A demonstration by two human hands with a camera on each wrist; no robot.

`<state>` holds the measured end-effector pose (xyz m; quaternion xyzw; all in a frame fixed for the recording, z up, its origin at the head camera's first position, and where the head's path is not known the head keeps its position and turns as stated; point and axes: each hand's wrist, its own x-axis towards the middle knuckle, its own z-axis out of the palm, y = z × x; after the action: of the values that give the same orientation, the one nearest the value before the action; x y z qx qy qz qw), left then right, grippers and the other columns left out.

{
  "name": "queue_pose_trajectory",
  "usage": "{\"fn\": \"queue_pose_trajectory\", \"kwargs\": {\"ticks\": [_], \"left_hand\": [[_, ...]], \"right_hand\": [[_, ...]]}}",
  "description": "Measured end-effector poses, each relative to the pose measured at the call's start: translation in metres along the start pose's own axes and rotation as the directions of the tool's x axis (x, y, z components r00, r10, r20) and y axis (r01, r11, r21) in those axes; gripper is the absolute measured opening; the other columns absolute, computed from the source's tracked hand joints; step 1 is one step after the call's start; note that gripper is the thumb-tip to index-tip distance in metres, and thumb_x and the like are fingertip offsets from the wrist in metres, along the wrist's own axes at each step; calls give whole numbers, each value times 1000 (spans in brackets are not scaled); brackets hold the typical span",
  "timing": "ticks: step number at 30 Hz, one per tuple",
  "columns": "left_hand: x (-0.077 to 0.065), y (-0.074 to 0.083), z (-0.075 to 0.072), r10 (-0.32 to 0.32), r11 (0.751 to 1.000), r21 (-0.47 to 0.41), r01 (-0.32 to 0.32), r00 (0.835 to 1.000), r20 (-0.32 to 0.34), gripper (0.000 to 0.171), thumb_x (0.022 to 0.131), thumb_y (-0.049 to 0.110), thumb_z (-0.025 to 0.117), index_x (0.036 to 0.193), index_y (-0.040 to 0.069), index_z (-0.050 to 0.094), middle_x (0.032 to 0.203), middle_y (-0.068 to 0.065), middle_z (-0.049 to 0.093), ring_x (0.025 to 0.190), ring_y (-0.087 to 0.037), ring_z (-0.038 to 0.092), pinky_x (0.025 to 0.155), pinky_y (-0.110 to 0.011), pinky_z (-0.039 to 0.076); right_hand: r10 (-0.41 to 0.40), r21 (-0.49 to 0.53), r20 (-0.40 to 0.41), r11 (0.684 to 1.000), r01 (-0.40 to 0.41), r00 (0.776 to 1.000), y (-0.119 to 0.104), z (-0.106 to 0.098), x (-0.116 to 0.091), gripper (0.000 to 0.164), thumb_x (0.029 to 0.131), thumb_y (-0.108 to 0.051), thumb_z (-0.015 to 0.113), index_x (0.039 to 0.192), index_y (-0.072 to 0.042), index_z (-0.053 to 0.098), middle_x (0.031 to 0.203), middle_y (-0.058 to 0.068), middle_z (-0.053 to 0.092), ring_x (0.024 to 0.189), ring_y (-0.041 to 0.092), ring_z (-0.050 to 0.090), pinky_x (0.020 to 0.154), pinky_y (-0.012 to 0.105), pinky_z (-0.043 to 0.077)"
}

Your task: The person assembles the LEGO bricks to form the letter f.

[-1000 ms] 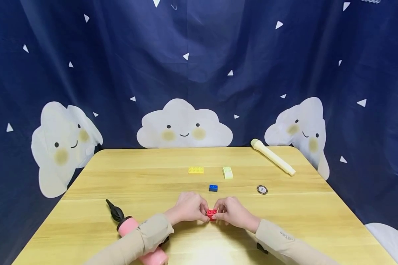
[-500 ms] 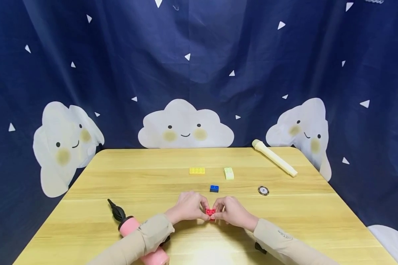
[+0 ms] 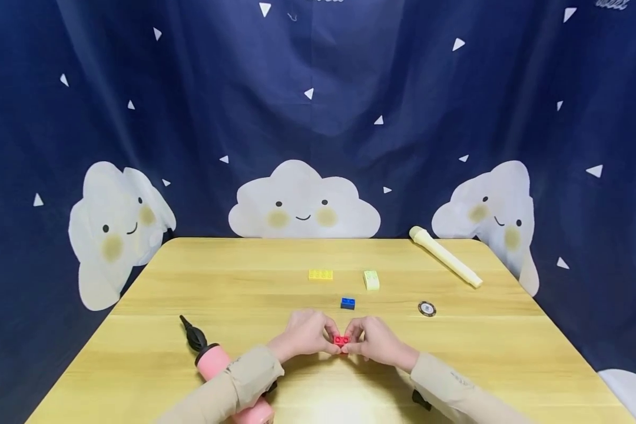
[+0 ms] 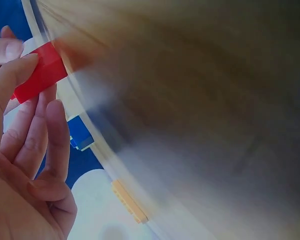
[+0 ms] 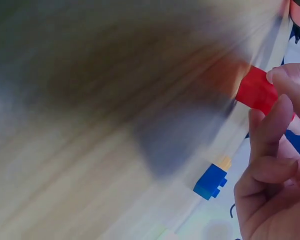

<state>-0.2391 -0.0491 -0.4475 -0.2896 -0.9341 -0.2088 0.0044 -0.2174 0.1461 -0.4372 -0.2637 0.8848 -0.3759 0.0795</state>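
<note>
Between my two hands, low in the middle of the head view, is a red toy brick with studs on top. My left hand pinches it from the left, thumb in front and fingers behind. From the right, my right hand pinches the same brick between thumb and fingertips. The left wrist view shows the red brick close over the tabletop, its smooth face partly under the fingertips. A small blue brick stands just beyond the hands.
Farther back lie a yellow brick and a pale yellow-green brick. A poker chip is to the right, and a cream microphone-shaped stick at the back right. A pink balloon pump with black nozzle lies partly under my left sleeve.
The head view has swung slightly, so everything appears farther right. Both hands keep hold of the red brick, which has shifted a little left relative to the blue brick.
</note>
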Motion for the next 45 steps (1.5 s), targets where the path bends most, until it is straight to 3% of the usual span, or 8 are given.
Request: {"fn": "queue_pose_trajectory", "kwargs": {"ticks": [4, 8, 15, 21, 26, 32, 38, 45], "left_hand": [[3, 1, -1, -3, 1000, 1, 3, 1000, 10, 16, 65, 46, 82, 73, 35, 72, 65, 23, 61, 54, 1, 39, 47, -22, 30], [3, 0, 0, -9, 1000, 21, 9, 1000, 10, 18, 64, 49, 82, 72, 37, 71, 65, 25, 60, 56, 1, 39, 50, -23, 30], [4, 9, -6, 24, 991, 130, -29, 999, 40, 27, 59, 61, 80, 71, 39, 71, 57, 27, 53, 53, 1, 38, 48, -22, 30], [5, 6, -27, 44, 979, 195, -53, 998, 53, 31, 63, 57, 80, 83, 33, 75, 79, 22, 70, 64, 1, 53, 49, -22, 33], [21, -9, -47, 22, 987, 158, -12, 998, -57, 28, 71, 49, 78, 88, 26, 75, 86, 15, 73, 70, -4, 61, 45, -24, 33], [59, -42, -54, -35, 991, 123, 55, 986, -165, 25, 71, 43, 80, 84, 24, 70, 86, 15, 71, 77, -7, 63, 54, -26, 36], [88, -69, -42, -95, 990, 94, 106, 989, -118, 41, 72, 40, 81, 106, 20, 68, 99, 11, 71, 87, -11, 64, 64, -29, 40], [102, -94, -33, -179, 968, 163, 192, 979, -92, 58, 70, 41, 82, 120, 20, 63, 111, 7, 69, 96, -13, 65, 68, -29, 45]], "right_hand": [[-5, -63, 15, 998, 6, 1000, 1, -3, 1, 18, 73, -6, 79, 82, -9, 65, 72, 0, 65, 44, 4, 52, 40, 20, 44], [-16, -71, 33, 997, 19, 999, 2, -4, 2, 15, 75, -7, 78, 82, -11, 66, 72, -2, 66, 43, 3, 51, 40, 20, 44], [-29, -78, 59, 996, 34, 998, 5, -9, 1, 13, 76, -7, 77, 85, -11, 68, 78, 1, 69, 43, 5, 52, 41, 20, 44], [-41, -87, 55, 995, 46, 998, 5, -9, 1, 13, 76, -7, 77, 85, -10, 68, 79, 1, 69, 44, 2, 52, 43, 20, 44], [-55, -109, 42, 992, 59, 998, 7, -7, -1, 14, 76, -9, 77, 87, -10, 69, 78, -2, 68, 49, -1, 52, 52, 20, 45], [-72, -151, -2, 986, 71, 997, 12, -6, 2, 13, 75, -15, 78, 84, -14, 70, 73, -10, 65, 62, -1, 51, 63, 21, 42], [-61, -196, -13, 979, 57, 998, 14, -6, 1, 14, 72, -17, 80, 80, -16, 69, 71, -13, 64, 66, -2, 50, 65, 22, 41], [-47, -215, -25, 976, 41, 999, 12, -3, 2, 13, 72, -17, 80, 80, -15, 69, 72, -12, 65, 65, -3, 50, 66, 21, 41]]}}
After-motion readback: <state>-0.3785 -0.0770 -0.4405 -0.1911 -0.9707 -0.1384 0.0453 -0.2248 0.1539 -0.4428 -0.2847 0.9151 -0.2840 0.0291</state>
